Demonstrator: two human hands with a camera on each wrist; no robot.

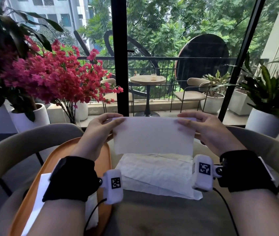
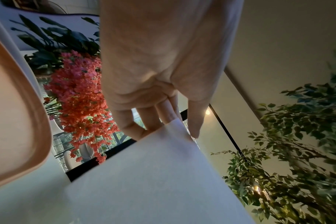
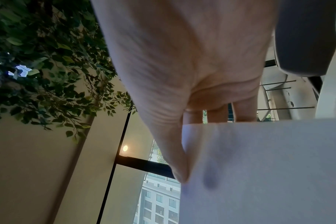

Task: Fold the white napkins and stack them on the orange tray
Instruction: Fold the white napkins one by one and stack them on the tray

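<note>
I hold a white napkin up in the air, spread wide between both hands. My left hand pinches its upper left corner, thumb in front and fingers behind. My right hand pinches the upper right corner the same way. In the left wrist view the napkin hangs from the fingers. In the right wrist view the napkin covers the fingertips. More white napkins lie unfolded on the table below. The orange tray sits at the left with a folded napkin on it, partly under my left forearm.
Curved beige chair backs ring the table's far side. A pink flowering plant stands at the left and a potted green plant at the right. Glass doors with a black frame lie ahead.
</note>
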